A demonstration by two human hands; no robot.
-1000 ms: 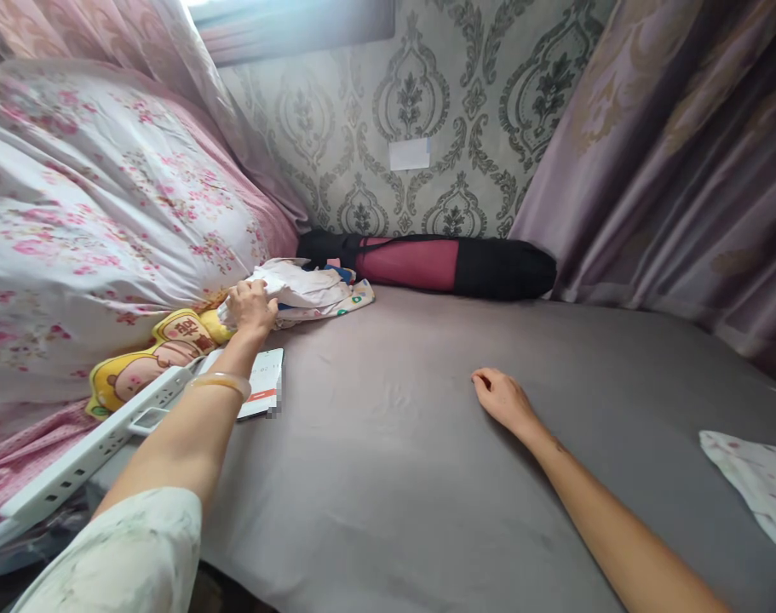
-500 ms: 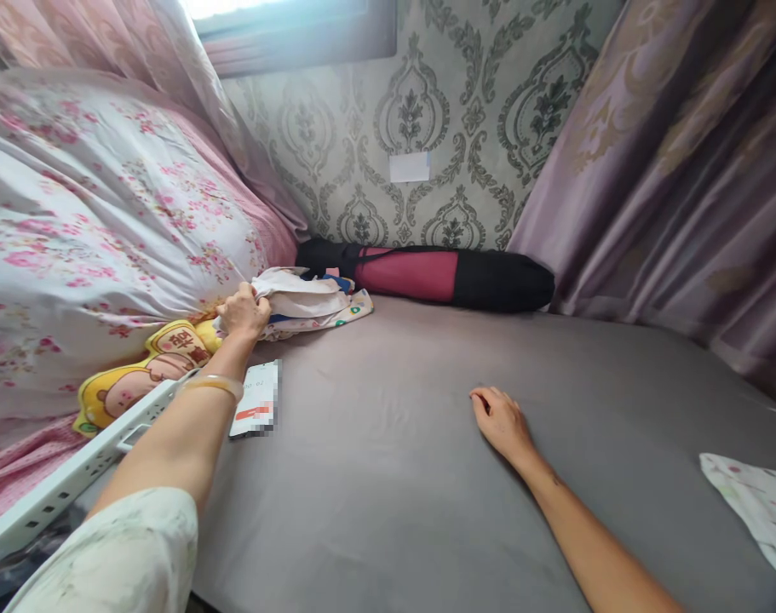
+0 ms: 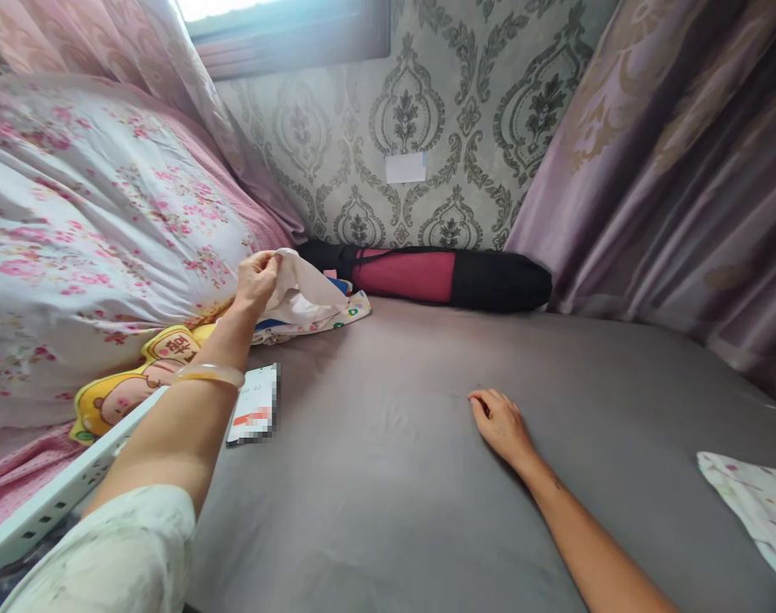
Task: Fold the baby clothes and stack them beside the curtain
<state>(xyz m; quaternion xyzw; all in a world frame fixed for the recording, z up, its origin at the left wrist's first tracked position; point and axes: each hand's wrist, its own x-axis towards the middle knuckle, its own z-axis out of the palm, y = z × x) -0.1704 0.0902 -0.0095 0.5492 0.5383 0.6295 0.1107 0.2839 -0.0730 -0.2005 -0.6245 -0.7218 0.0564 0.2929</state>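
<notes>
My left hand (image 3: 258, 281) pinches the edge of a white piece of clothing (image 3: 307, 285), raised off a small pile beside the floral bedding. Under it in the pile lie a printed white cloth (image 3: 353, 310) and something blue, partly covered. My right hand (image 3: 499, 426) rests on the grey bed sheet (image 3: 388, 477) with its fingers loosely bent and nothing visible in it. Below my left wrist lies a phone (image 3: 256, 404) with a lit screen, partly blurred.
A black and dark-pink long bag (image 3: 406, 275) lies along the wall. At left are floral bedding (image 3: 106, 196), a yellow cartoon cushion (image 3: 112, 396) and a white slotted rail (image 3: 48, 511). A printed white cloth (image 3: 755, 502) lies at the right edge. Curtains (image 3: 643, 170) hang on both sides.
My left hand has moved up and slightly right, lifting the edge of the white clothing higher. My right hand has stayed in place.
</notes>
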